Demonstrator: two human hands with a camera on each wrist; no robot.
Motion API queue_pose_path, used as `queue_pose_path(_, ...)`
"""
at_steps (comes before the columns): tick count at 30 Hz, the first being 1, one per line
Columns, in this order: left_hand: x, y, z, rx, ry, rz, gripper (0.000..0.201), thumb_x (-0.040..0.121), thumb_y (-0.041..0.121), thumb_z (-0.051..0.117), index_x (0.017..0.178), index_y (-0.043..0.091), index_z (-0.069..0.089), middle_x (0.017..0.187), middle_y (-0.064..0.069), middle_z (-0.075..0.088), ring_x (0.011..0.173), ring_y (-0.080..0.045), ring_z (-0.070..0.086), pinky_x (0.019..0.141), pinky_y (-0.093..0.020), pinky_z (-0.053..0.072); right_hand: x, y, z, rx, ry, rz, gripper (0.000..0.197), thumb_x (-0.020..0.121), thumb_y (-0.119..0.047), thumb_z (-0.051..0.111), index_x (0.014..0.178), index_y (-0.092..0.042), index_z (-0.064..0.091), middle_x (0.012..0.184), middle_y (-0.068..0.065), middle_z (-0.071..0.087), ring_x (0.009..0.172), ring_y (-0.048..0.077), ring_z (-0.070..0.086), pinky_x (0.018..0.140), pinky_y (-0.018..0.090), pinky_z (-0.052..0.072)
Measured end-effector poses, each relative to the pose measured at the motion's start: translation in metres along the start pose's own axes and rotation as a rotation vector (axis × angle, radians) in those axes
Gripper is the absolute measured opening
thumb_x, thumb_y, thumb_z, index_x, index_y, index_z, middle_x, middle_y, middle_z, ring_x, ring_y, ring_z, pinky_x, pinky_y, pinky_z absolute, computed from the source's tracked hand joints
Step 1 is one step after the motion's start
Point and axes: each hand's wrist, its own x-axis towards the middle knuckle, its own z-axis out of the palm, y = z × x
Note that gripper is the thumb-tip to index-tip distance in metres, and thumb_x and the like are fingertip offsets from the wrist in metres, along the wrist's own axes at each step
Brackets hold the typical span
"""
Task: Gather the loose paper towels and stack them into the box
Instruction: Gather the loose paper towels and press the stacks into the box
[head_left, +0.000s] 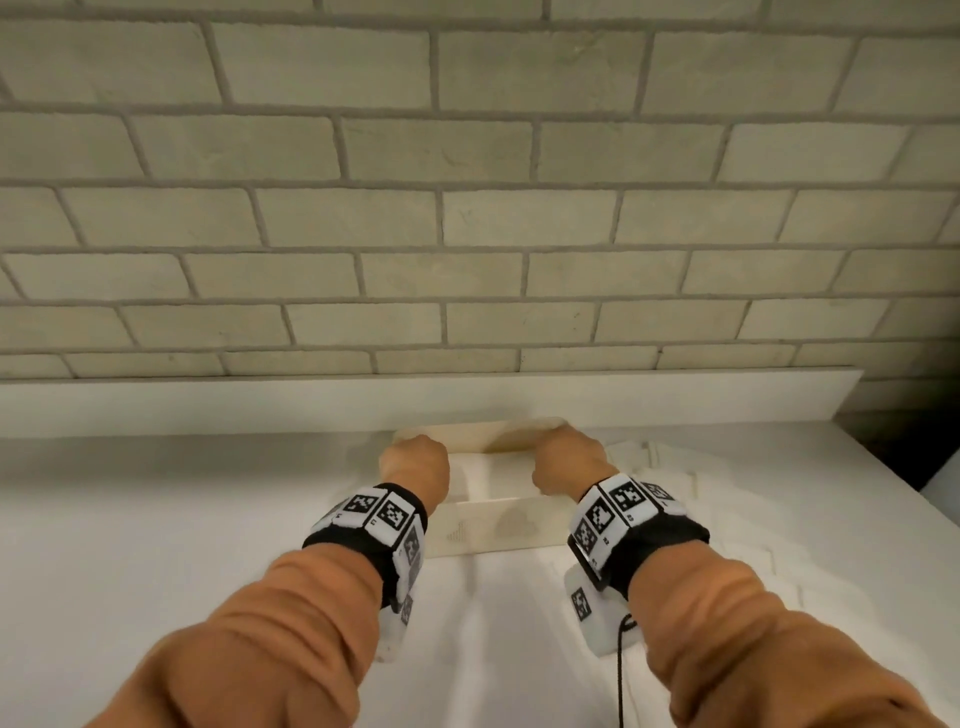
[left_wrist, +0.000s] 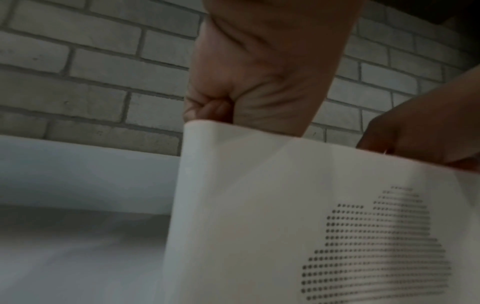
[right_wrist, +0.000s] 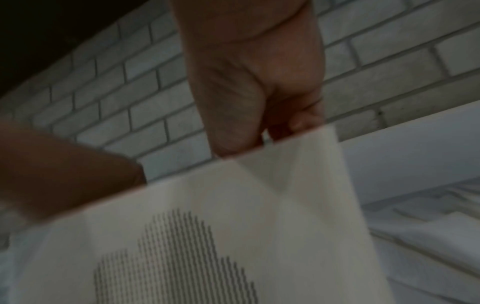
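Observation:
A white open-topped box (head_left: 493, 525) with a dotted grey print on its front wall stands on the white table near the back ledge. My left hand (head_left: 413, 462) is curled at the box's left end and my right hand (head_left: 566, 460) at its right end. Both reach down inside, gripping the ends of a white towel stack (head_left: 493, 475). In the left wrist view the left hand (left_wrist: 246, 72) has its fingertips hidden behind the box wall (left_wrist: 259, 205); the right hand (right_wrist: 259, 82) stands likewise behind the box wall (right_wrist: 233, 226). Loose paper towels (head_left: 654, 467) lie crumpled just right of the box.
A raised white ledge (head_left: 415, 400) runs along the back under a pale brick wall (head_left: 467, 208). The table's right edge (head_left: 914, 483) slants past the loose paper towels (right_wrist: 428, 226). A black cable (head_left: 621, 670) hangs from my right wrist.

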Motion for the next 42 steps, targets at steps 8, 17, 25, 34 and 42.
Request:
queue_pose_path(8,-0.050,0.028,-0.005,-0.735,0.446,0.064,0.030,0.090,0.022,0.054,0.119,0.018,0.058,0.095,-0.001,0.065,0.085,-0.019,0.062,0.073,-0.029,0.049,-0.114,0.095,-0.033,0.866,0.252,0.099,0.021,0.084,-0.023,0.068,0.105,-0.023,0.066,0.091,-0.003,0.061,0.076,0.014,0.058,0.064,0.020,0.047)
queue_pose_path(17,-0.116,0.137,0.040,-0.953,-0.276,0.251,0.051,0.081,0.037,0.068,0.124,0.014,0.053,0.125,-0.004,0.057,0.114,-0.020,0.058,0.095,-0.027,0.046,-0.229,0.165,0.059,0.899,0.139,0.609,0.018,0.084,-0.023,0.067,0.101,-0.019,0.066,0.099,0.002,0.066,0.073,0.018,0.062,0.062,0.024,0.049)
queue_pose_path(25,-0.131,0.165,0.061,-0.902,-0.322,-0.098,0.087,0.078,0.050,0.067,0.141,0.005,0.027,0.141,-0.017,0.032,0.129,-0.027,0.039,0.100,-0.029,0.041,-0.244,0.139,0.102,0.737,0.034,0.584,0.055,0.085,-0.030,0.064,0.135,-0.020,0.043,0.119,0.003,0.062,0.097,0.015,0.059,0.064,0.012,0.042)
queue_pose_path(34,-0.129,0.167,0.065,-1.039,-0.358,-0.162,0.078,0.067,0.036,0.068,0.130,-0.003,0.042,0.128,-0.015,0.053,0.117,-0.026,0.056,0.099,-0.032,0.048,-0.225,0.104,0.101,0.569,-0.141,0.554,0.053,0.080,-0.033,0.069,0.123,-0.008,0.051,0.124,0.005,0.057,0.114,0.020,0.056,0.076,0.020,0.040)
queue_pose_path(42,-0.129,0.165,0.064,-0.913,-0.298,-0.122,0.034,0.082,0.028,0.063,0.106,0.007,0.049,0.116,-0.010,0.049,0.114,-0.024,0.050,0.084,-0.026,0.043,-0.222,0.105,0.102,0.490,-0.015,0.658,0.054,0.084,-0.031,0.062,0.130,-0.012,0.042,0.129,0.009,0.046,0.121,0.026,0.045,0.089,0.029,0.045)
